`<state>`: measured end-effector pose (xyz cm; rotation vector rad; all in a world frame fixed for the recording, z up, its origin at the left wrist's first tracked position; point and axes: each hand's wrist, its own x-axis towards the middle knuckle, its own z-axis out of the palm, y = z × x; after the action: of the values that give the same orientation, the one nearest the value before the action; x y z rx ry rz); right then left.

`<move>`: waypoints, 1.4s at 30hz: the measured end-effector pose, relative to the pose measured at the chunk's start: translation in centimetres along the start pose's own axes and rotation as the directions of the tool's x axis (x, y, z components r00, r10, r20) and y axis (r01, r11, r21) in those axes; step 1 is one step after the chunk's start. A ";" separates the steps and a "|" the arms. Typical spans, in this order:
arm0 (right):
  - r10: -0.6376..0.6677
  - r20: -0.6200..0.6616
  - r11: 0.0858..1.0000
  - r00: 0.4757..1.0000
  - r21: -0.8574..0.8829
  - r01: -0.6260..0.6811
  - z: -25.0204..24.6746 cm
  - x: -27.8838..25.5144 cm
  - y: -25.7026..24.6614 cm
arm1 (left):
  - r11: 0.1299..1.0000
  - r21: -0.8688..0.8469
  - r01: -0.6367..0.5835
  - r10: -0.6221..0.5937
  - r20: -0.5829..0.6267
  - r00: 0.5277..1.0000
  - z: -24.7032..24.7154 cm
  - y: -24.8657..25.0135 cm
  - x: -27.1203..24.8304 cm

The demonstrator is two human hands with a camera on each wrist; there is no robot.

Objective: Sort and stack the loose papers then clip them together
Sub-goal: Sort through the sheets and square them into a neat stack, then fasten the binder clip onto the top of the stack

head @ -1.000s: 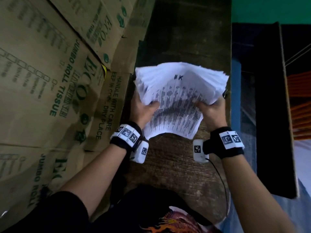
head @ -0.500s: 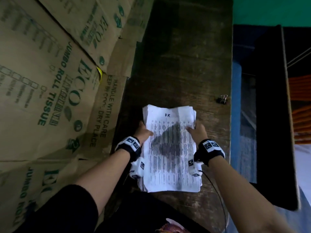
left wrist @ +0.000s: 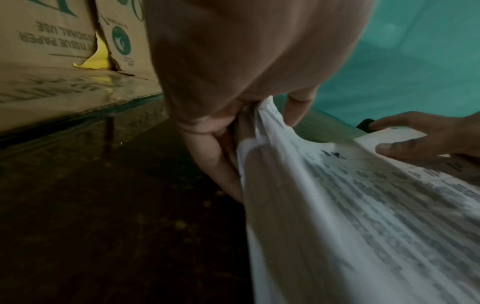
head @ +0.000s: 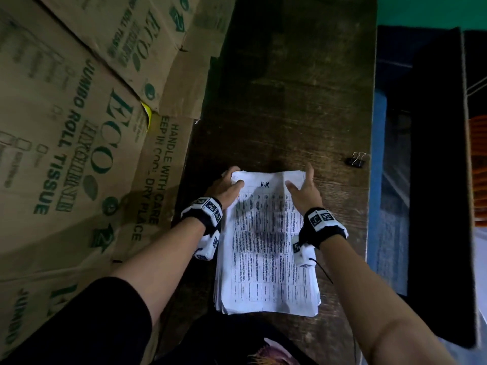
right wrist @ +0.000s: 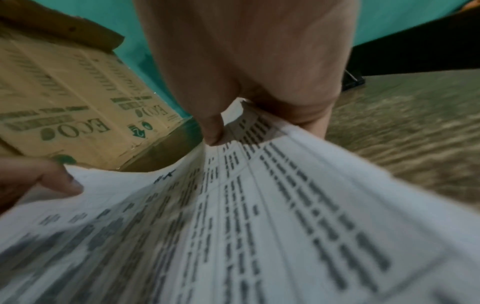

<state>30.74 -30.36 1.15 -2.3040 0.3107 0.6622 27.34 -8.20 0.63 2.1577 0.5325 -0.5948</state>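
Observation:
A thick stack of printed papers lies flat on the dark wooden table, the top sheet marked "H K". My left hand holds the stack's far left corner, thumb on top and fingers curled beneath, and the corner lifts a little in the left wrist view. My right hand pinches the far right corner, thumb on the top sheet and fingers along the edge. A black binder clip lies to the right of the stack, near the table's right edge, touched by neither hand.
Flattened cardboard boxes printed "ECO jumbo roll tissue" line the table's left side. Beyond the table's right edge stands a dark panel. A teal wall shows behind.
A second ago both hands held the fanned stack up off the table. It now lies flat, and both hands have slid from its sides to the far corners.

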 end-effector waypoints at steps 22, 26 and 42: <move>-0.115 -0.269 0.769 0.956 -0.633 -0.086 -12.4 6.5 -0.3 | 0.973 0.215 -0.086 0.054 0.151 0.987 -3.3 2.7 2.2; -0.054 -0.148 0.637 0.988 -0.767 -0.080 -14.6 8.5 1.3 | 0.913 0.393 -0.105 0.004 0.250 0.968 -3.6 4.5 2.9; -0.208 0.199 0.897 0.958 -0.353 0.268 -11.0 3.6 -6.9 | 0.893 0.414 -0.175 -0.004 0.396 0.918 -5.1 6.2 2.6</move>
<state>40.60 -33.16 9.92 -2.5737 -0.1927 0.8276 34.07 -7.25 5.68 2.3756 0.0784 -1.1546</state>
